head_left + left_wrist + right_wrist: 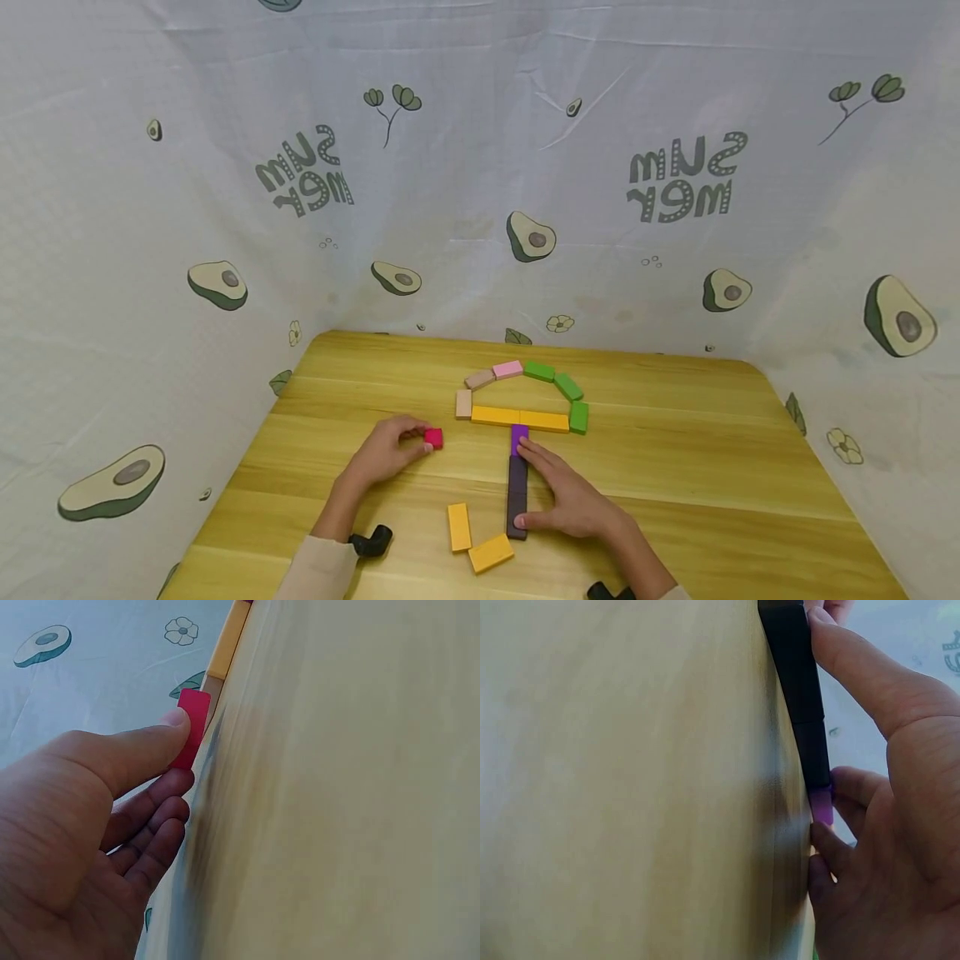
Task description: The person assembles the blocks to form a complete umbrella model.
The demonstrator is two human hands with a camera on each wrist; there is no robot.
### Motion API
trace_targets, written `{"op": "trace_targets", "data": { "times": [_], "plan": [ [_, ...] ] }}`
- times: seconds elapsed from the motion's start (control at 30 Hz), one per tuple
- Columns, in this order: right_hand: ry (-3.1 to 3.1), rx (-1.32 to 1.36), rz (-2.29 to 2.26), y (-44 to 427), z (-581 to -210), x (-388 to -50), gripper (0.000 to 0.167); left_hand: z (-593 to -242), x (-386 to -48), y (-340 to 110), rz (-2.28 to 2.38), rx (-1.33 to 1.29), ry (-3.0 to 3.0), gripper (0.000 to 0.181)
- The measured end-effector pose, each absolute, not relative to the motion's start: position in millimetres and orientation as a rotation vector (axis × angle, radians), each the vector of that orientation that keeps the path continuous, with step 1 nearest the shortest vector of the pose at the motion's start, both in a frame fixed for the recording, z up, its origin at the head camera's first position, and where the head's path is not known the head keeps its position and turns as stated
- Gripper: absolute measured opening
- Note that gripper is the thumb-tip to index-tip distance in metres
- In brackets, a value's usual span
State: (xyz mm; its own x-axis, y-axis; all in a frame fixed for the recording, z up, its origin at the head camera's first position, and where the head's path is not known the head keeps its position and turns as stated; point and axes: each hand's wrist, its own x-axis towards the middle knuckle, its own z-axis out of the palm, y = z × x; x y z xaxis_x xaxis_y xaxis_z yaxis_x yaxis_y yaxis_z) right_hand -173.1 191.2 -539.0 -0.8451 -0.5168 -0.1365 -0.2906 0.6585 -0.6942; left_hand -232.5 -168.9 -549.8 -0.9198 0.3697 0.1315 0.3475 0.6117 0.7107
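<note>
My left hand (386, 450) pinches a small red block (433, 437) between thumb and fingers, left of the arrangement. In the left wrist view the thumb lies on the red block's face (193, 727), while the other fingers curl loosely below. My right hand (566, 496) is spread along an upright line of blocks. Its fingertips touch the purple block (519, 437) at the top, and its thumb touches the lower of two black blocks (517, 512). The right wrist view shows the thumb against a black block's side (795, 667) and fingers beside the purple end.
Two yellow blocks (520, 418) form a bar above the purple block. Over it arches a row of tan (463, 404), pink (507, 369) and green blocks (567, 387). Two loose yellow blocks (459, 527) lie at the lower left. A patterned curtain (465, 167) surrounds the wooden table (675, 467).
</note>
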Motion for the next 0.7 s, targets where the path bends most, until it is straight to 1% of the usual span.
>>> {"op": "trace_targets", "data": {
  "times": [0.33,0.7],
  "plan": [
    [2.554,-0.637,-0.986,190.2,-538.8,-173.1,0.107,-542.2,-216.1,-161.7,1.161,0.67,2.77,0.028],
    [2.57,-0.657,-0.985,191.8,-542.3,-173.9,0.107,-538.3,-202.4,-152.5,1.145,0.791,2.719,0.03]
  ]
}}
